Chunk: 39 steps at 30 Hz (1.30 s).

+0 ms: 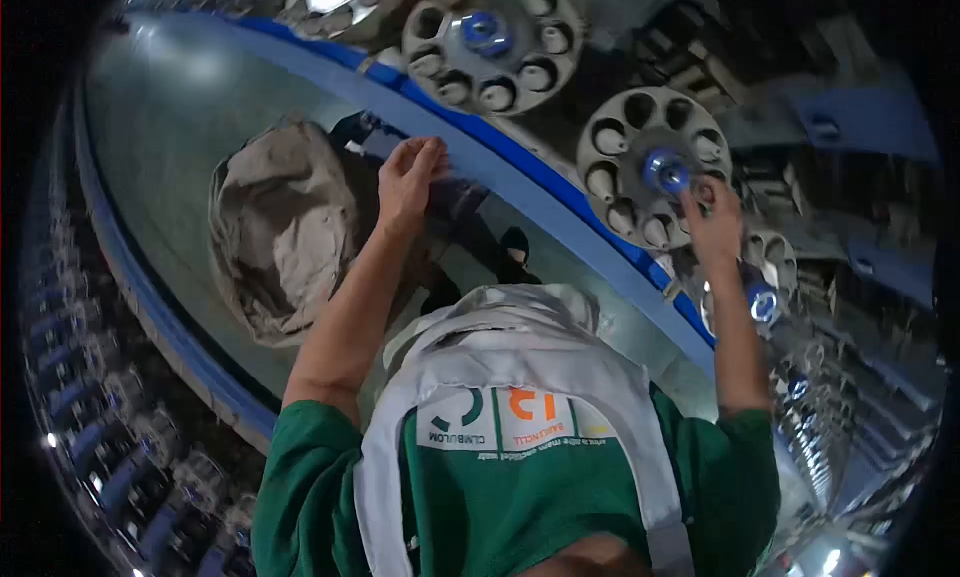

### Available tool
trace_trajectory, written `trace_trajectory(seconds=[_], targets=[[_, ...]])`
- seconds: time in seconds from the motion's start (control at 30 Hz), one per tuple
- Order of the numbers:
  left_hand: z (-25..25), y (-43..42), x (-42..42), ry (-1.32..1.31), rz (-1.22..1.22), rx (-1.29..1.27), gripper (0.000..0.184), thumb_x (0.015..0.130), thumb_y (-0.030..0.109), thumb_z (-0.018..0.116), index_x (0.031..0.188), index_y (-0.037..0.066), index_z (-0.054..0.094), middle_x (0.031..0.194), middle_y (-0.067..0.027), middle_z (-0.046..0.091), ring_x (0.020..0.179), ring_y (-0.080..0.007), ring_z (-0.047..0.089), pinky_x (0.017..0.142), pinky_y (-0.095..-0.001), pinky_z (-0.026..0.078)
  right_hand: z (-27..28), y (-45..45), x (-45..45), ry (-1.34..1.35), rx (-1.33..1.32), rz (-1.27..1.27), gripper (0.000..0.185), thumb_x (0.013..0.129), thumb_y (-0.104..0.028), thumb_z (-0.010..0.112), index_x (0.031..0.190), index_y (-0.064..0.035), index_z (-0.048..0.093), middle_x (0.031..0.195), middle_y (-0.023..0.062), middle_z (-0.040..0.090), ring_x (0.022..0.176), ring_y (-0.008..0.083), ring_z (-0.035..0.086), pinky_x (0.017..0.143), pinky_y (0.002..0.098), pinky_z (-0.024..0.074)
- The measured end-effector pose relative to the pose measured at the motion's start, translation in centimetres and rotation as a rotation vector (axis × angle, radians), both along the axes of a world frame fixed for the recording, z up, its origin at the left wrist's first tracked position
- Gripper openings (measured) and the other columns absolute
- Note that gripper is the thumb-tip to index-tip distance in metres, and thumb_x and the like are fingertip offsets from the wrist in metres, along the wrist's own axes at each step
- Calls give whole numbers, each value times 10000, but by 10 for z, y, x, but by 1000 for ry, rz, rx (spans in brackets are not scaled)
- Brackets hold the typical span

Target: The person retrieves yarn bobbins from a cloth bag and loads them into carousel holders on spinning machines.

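Note:
My left hand (408, 185) is raised over the blue rail, its fingertips pinched together. Whatever may be between them is too small to make out. My right hand (716, 227) is at the right edge of a round, pale disc (650, 112) with several pockets around a blue-and-silver hub (667, 170). Its thumb and fingers curl around one pocket at the rim, and I cannot tell whether they hold anything. White, rounded bobbin ends (610, 140) show in several of the disc's pockets. A pale cloth pouch (490, 327) hangs at my waist.
A similar round disc (535, 77) stands farther up, and another (775, 257) lies beyond my right hand. The long blue rail (540, 177) runs diagonally between me and the machine. A large fabric sack (285, 227) stands open at left. Another machine row (150, 447) lines the far left.

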<state>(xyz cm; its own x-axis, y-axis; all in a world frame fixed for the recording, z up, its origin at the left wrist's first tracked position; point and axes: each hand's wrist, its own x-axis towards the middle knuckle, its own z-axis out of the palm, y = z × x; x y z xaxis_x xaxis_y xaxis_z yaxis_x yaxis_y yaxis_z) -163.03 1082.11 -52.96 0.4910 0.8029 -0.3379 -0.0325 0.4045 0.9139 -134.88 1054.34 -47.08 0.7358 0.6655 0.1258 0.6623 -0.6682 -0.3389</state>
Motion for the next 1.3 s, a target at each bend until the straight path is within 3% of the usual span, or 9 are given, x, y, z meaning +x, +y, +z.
trace_trajectory(seconds=[0.13,0.27,0.33,0.4,0.5,0.87,0.9,1.0,1.3], targets=[[-45,26,-135,114,303,-79,239,864,198,607,1003,7,572,857,-42,592,732,-110,565,652,-235,468,6,12,-11,-391,-420,173,650,637,-369,756,1117,12,539,1047,212,539,1012,375,494,872,458,403],[-111,55,-272,165,520,-291,195,823,169,626,940,18,584,781,-29,567,635,-77,525,549,-219,433,-20,10,45,-93,-477,163,302,780,-254,609,958,-11,592,1000,136,562,901,309,535,766,440,429],[-177,74,-344,372,489,-365,262,779,204,647,944,7,594,810,-72,600,693,-136,571,606,-267,463,18,55,8,-561,-634,253,219,814,-198,548,936,-21,590,934,110,572,838,271,549,737,420,432],[-158,87,-375,800,366,-199,380,738,280,648,975,-11,594,885,-150,638,822,-263,618,717,-355,490,23,116,-23,-233,-442,263,293,844,-258,565,1052,-54,581,1009,135,587,910,262,563,782,385,440],[-170,92,-401,1187,-754,215,485,705,391,648,1024,29,601,1040,-197,614,991,-362,572,839,-431,464,12,218,-88,92,-248,187,504,856,-339,601,1249,-51,472,1105,120,577,1021,242,548,851,348,429],[-212,86,-386,834,-662,510,608,604,456,742,1047,85,554,901,-147,624,880,-340,595,752,-432,475,-31,399,-76,18,335,158,910,626,-429,815,1208,120,382,1236,228,439,1125,297,467,950,428,385],[-209,90,-377,798,-741,319,627,582,430,752,1064,90,539,891,-144,627,868,-341,599,750,-430,476,-21,414,-113,-99,244,-349,777,680,-316,805,1230,50,398,1252,149,447,1110,254,479,905,376,415],[-204,89,-358,780,-868,255,612,558,324,748,1073,88,517,893,-142,639,852,-342,610,758,-422,480,1,418,-114,198,469,-10,932,625,-428,812,1293,37,357,1342,208,363,1217,291,397,996,405,343],[-211,222,-415,711,189,-85,625,757,317,705,1161,-79,439,1028,-223,581,956,-271,582,813,-346,462,55,387,-39,-61,335,-418,837,716,-488,725,1174,157,453,1157,198,544,962,286,564,831,409,434]])
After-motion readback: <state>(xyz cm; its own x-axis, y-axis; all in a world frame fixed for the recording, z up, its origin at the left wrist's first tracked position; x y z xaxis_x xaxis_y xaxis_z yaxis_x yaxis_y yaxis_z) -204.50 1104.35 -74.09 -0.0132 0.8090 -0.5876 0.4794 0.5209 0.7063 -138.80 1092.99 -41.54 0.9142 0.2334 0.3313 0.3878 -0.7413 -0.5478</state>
